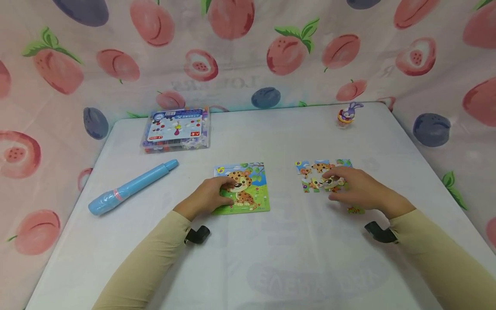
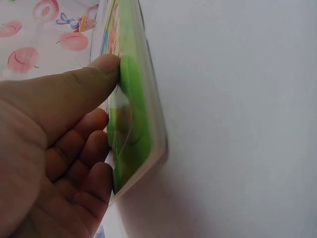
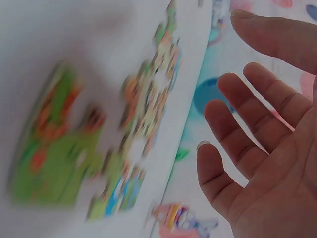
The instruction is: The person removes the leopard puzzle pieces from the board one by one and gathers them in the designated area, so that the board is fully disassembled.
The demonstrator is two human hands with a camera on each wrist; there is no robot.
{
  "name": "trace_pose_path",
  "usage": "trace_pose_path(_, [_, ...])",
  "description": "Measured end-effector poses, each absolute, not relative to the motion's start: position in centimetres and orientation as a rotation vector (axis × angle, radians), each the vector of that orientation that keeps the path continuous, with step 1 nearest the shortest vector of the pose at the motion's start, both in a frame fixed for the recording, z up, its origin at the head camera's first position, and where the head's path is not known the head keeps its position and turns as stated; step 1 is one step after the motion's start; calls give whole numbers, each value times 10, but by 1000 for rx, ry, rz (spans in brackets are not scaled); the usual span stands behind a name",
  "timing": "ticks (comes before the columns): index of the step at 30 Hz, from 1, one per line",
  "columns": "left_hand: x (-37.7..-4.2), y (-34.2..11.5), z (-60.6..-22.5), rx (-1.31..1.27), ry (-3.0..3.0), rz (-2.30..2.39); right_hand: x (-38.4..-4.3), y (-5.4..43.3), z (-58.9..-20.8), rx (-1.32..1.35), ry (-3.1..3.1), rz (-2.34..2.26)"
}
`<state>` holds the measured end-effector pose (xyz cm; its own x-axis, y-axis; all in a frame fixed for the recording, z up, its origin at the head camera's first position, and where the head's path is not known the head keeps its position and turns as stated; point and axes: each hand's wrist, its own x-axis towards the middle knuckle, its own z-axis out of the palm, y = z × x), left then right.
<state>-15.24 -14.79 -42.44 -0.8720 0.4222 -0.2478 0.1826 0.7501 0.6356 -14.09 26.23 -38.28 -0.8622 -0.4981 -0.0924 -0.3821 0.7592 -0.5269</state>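
Observation:
A square leopard jigsaw board (image 1: 257,191) lies flat near the middle of the table. My left hand (image 1: 207,193) rests at its left side, thumb and fingertips touching its face. In the left wrist view the thumb lies against the green border (image 2: 134,84), with the other fingers loosely bent beside it. To the right, loose jigsaw pieces (image 1: 310,185) are spread out with small gaps between them. Over them is my right hand (image 1: 360,187), its fingers relaxed, spread and holding nothing. A green piece (image 3: 54,168) lies apart, nearer to me, partly under that hand in the head view.
A blue flashlight-shaped stick (image 1: 141,183) lies at the left. Behind it is a clear plastic box (image 1: 176,129) of small coloured parts. A purple rabbit figure (image 1: 346,115) stands at the far right. Fruit-patterned cloth (image 1: 240,56) hangs behind the white table (image 1: 267,267).

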Motion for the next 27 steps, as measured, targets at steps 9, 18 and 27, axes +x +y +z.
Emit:
trace_pose_path(9, [-155, -152, -423, 494, 2518, 894, -151, 215, -387, -829, 2652, -837])
trace_pose_path(18, [-155, -155, -422, 506, 2497, 908, -159, 172, -396, -910, 2569, -850])
trace_pose_path(27, [-157, -159, -422, 532, 2455, 928, -164, 127, -406, -1025, 2525, -789])
